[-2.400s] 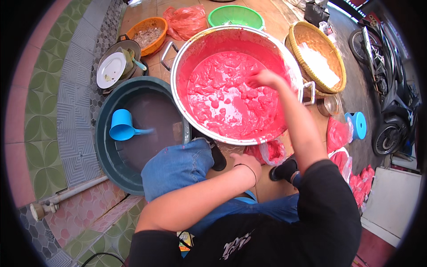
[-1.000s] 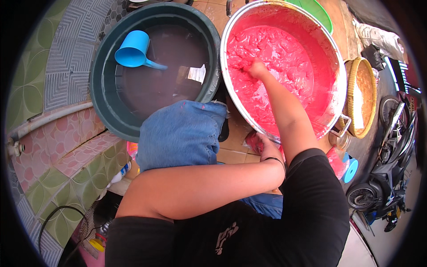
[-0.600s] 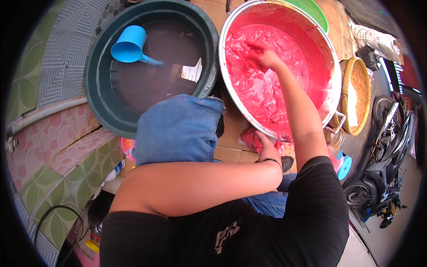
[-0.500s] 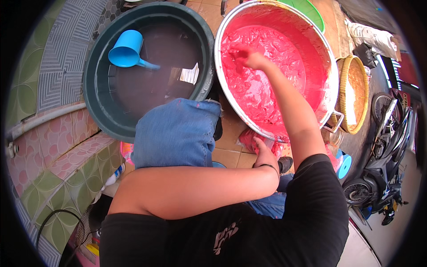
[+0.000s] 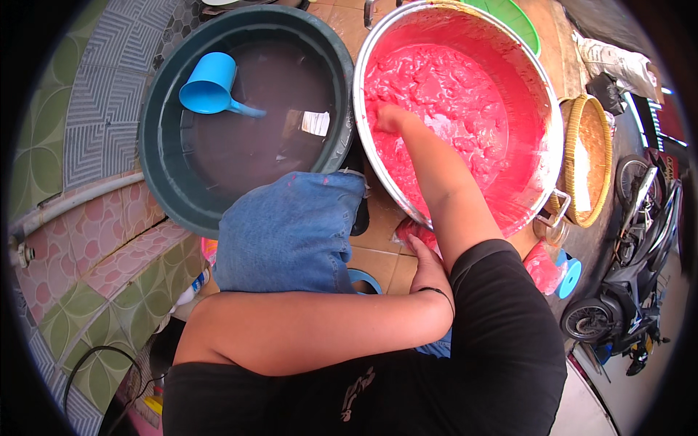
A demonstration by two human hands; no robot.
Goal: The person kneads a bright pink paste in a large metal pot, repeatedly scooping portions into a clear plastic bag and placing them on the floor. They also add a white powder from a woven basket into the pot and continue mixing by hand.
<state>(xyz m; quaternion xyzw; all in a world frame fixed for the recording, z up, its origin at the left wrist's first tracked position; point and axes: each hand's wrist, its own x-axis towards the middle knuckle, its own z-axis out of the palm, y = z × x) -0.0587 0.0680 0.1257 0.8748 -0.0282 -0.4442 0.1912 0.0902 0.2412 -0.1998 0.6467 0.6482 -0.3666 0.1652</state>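
Observation:
A large metal pot (image 5: 544, 185) at the right holds thick, wet pink paste (image 5: 436, 83). My right hand (image 5: 391, 118) is sunk into this paste near the pot's left wall; its fingers are coated or covered, so their pose is hidden. My left arm crosses in front of my body. Just below the pot's near rim, my left hand (image 5: 430, 269) grips a clear plastic bag (image 5: 414, 231) with pink paste in or on it. My right forearm and the rim hide part of that bag.
Left of the pot stands a dark green tub (image 5: 161, 156) of murky water, with a blue dipper (image 5: 207, 83) in it. Beyond the pot's right side are a woven basket (image 5: 592, 163), a pink-filled bag (image 5: 544, 267) and a blue spool-like object (image 5: 571, 277). A motorbike (image 5: 631, 269) is parked farther right.
My right hand has moved toward the pot's left wall and lower into the paste. My left hand with the bag has shifted slightly down and left as the view moved.

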